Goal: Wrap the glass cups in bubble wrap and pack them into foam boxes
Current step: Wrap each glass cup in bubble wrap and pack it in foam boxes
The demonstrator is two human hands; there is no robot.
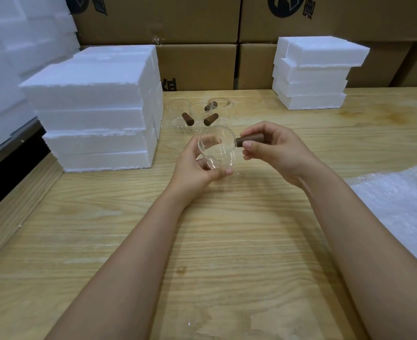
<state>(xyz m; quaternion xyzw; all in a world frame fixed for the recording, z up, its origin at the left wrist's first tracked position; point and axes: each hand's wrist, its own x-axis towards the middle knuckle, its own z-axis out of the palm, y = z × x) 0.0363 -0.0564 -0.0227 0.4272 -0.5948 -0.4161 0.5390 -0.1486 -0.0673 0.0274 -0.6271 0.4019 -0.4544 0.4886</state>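
- Our left hand (197, 168) cradles the cup (216, 149). The fingers curl under its base and the thumb lies along the near wall, so the hand grasps the glass.
- Our right hand (273, 153) pinches the cup's brown handle (249, 141) between the thumb and curled fingers.
- We hold the cup between both hands over the middle of the table (153, 253). It is tilted, with its handle pointing right.
- Three other cups (198, 111) stand behind it in a close group. We see their brown handles facing roughly toward us.
- The foam boxes (97, 114) are stacked on the left, just beside those cups.
- A second stack (310, 74) sits at the far right of the table, well apart from our hands.
- The bubble wrap (403, 204) lies flat at the table's right edge, and neither hand touches it.
- Cartons (197, 67) line the back behind the table.
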